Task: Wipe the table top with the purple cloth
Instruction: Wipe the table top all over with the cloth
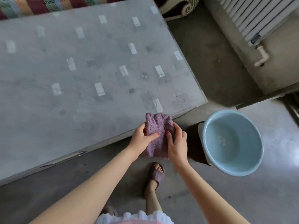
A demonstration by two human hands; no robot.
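Note:
The purple cloth (157, 131) hangs folded between my two hands, in the air over the near right edge of the table. My left hand (143, 138) grips its left side with the thumb laid across the front. My right hand (177, 143) pinches its right side. The table top (84, 70) is grey with pale rectangular marks and several dull stains; it stretches away to the left and far side.
A light blue basin (233, 143) with a little water stands on the concrete floor to the right of the table. A white radiator (252, 18) lines the far right wall. My foot in a purple slipper (156, 173) is below the cloth.

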